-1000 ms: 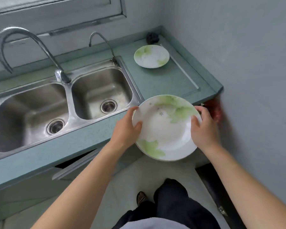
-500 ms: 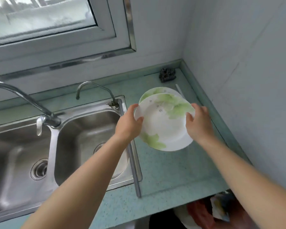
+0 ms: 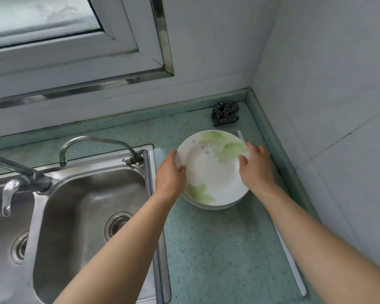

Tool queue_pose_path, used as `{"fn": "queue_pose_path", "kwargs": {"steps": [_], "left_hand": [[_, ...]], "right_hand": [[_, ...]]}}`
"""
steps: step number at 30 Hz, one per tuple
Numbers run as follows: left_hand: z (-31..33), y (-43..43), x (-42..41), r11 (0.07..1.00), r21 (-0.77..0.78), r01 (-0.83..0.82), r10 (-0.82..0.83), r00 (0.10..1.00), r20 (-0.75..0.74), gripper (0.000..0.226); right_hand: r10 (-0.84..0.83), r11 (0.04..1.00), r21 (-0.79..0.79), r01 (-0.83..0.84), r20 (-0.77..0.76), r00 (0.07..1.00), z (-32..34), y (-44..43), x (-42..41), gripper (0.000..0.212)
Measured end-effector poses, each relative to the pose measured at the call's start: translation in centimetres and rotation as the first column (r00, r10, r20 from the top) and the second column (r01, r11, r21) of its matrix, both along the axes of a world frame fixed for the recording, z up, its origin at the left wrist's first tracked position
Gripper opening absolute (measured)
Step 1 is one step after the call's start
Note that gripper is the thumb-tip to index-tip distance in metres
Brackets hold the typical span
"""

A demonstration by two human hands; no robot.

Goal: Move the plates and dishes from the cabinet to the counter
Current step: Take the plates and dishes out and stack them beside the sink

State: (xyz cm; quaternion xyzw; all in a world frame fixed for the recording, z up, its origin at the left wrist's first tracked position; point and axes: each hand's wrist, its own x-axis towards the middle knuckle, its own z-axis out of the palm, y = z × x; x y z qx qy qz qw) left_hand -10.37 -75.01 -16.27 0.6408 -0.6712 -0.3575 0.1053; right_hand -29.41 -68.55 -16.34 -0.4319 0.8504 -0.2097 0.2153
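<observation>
A white plate with green leaf print (image 3: 211, 170) lies on top of a second matching plate, of which only the lower rim (image 3: 208, 206) shows. The stack stands on the green speckled counter (image 3: 217, 249), right of the sink. My left hand (image 3: 170, 178) grips the top plate's left rim, thumb over the edge. On the right rim rests my right hand (image 3: 256, 170), its fingers curled over the edge. The cabinet is out of view.
A double steel sink (image 3: 86, 216) with two taps fills the left. A dark metal scourer (image 3: 224, 113) lies in the back corner. A white strip (image 3: 290, 257) runs along the counter's right side beside the wall. A window is above.
Both hands carried the plate from the counter's front edge forward and down onto the plate lying on the counter. The view tilted up toward the window.
</observation>
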Motion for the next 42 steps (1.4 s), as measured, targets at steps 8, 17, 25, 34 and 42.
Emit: {"fn": "queue_pose_path", "kwargs": {"steps": [8, 17, 25, 34, 42], "left_hand": [[-0.7, -0.2, 0.4, 0.994, -0.080, 0.080, -0.070, 0.990, 0.124, 0.055], [1.1, 4.4, 7.0, 0.943, -0.164, 0.289, -0.218, 0.909, 0.354, 0.067], [3.5, 14.6, 19.4, 0.969, -0.173, 0.177, -0.093, 0.908, 0.408, 0.078], [6.0, 31.8, 40.3, 0.944, -0.243, -0.222, 0.293, 0.903, 0.314, 0.075], [6.9, 51.1, 59.0, 0.714, -0.288, -0.639, 0.700, 0.663, 0.266, 0.079]], "right_hand": [[0.082, 0.997, 0.008, -0.082, -0.068, 0.994, -0.3, 0.2, -0.8, 0.052], [0.320, 0.947, 0.085, -0.311, -0.116, 0.940, 2.8, 4.0, 6.5, 0.064], [0.598, 0.801, 0.130, -0.585, -0.116, 0.793, 4.9, 9.0, 18.9, 0.072], [0.865, 0.484, 0.075, -0.872, -0.190, 0.464, 8.3, 19.3, 40.5, 0.068], [0.983, 0.073, 0.014, -0.997, -0.168, 0.069, 9.0, 31.2, 63.6, 0.066]]}}
